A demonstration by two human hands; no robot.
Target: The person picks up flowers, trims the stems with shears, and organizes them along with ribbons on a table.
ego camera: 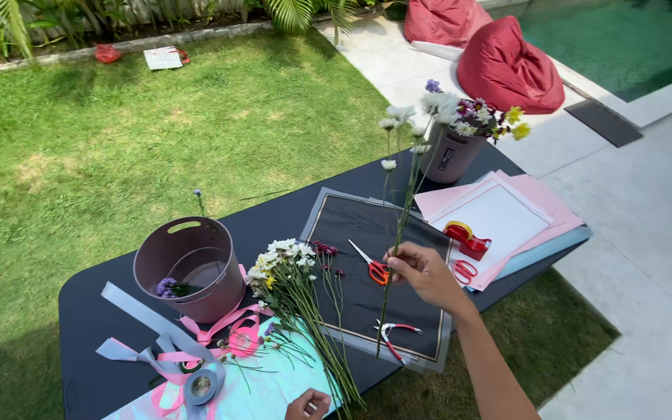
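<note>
On table, right hand [421, 272] grip clamped on daisy stems [397, 233], mauve bucket [192, 268] holding purple flowers [166, 287]

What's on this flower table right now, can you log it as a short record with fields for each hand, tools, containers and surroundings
right hand: right hand holds white flower stems upright above the black sheet
left hand: left hand at the bottom edge, by the bunch of flowers lying on the table
tools: red scissors, pruning snips, red tape dispenser
containers: mauve bucket, grey pot of flowers
ribbons: grey and pink ribbons
surroundings: lawn, red beanbags, pool
</note>
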